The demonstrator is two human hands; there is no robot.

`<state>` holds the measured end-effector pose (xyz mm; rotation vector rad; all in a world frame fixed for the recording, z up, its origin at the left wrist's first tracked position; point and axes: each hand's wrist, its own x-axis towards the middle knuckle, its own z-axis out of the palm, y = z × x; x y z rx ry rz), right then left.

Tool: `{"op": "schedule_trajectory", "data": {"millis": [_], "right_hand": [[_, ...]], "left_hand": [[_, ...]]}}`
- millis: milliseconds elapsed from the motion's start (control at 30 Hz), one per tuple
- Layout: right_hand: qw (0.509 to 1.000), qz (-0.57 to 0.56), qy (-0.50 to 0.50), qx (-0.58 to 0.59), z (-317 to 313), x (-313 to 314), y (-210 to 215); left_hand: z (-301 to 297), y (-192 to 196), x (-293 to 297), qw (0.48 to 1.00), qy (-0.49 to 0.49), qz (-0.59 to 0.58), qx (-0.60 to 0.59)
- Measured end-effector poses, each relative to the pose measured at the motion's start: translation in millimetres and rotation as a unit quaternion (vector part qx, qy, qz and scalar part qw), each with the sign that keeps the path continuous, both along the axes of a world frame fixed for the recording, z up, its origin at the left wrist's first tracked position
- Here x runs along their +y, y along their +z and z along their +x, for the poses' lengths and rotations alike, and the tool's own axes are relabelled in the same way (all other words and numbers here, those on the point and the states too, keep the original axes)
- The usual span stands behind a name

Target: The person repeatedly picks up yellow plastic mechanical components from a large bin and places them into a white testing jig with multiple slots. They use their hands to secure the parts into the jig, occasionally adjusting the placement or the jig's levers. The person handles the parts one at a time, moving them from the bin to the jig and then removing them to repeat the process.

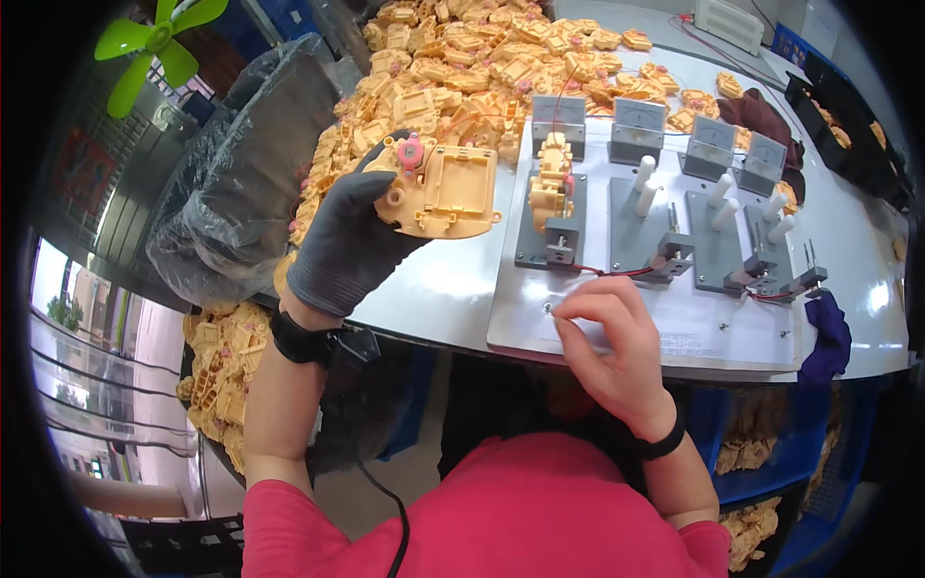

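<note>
My left hand (pixel 349 236), in a dark grey glove, holds up a yellow plastic gearbox housing (pixel 443 188) with a pink gear on top, above the table's left part. My bare right hand (pixel 605 339) rests with fingers curled on the front edge of a white test board (pixel 694 328), pinching nothing that I can make out. On the board's leftmost grey fixture (pixel 551 246) stands another yellow gearbox (pixel 551 183), clamped upright. Red wires (pixel 617 273) run along the board in front of the fixtures.
Several grey meters (pixel 638 125) stand behind the fixtures. A big heap of yellow housings (pixel 462 67) covers the table's back. A clear plastic bag (pixel 241 173) lies left, bins of yellow parts (pixel 217 376) sit below, dark trays (pixel 848 125) at right, a purple cloth (pixel 827 337) hangs off the edge.
</note>
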<state>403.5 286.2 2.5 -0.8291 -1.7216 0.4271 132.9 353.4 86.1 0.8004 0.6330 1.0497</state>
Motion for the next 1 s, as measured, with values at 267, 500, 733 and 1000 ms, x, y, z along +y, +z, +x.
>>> {"op": "schedule_trajectory", "data": {"millis": [267,500,733,1000], "right_hand": [[0.972,-0.053,-0.183,0.138,63,-3,8],[0.985,-0.086,-0.135,0.069,58,-5,-1],[0.982,-0.127,-0.101,0.093,62,-6,-4],[0.989,-0.094,-0.082,0.082,67,-4,-6]], "left_hand": [[47,11,11,0.995,-0.056,-0.020,-0.075],[84,20,17,0.999,0.003,-0.002,0.033],[86,22,46,0.997,-0.049,-0.053,-0.023],[98,30,61,0.984,-0.094,-0.150,-0.023]]}}
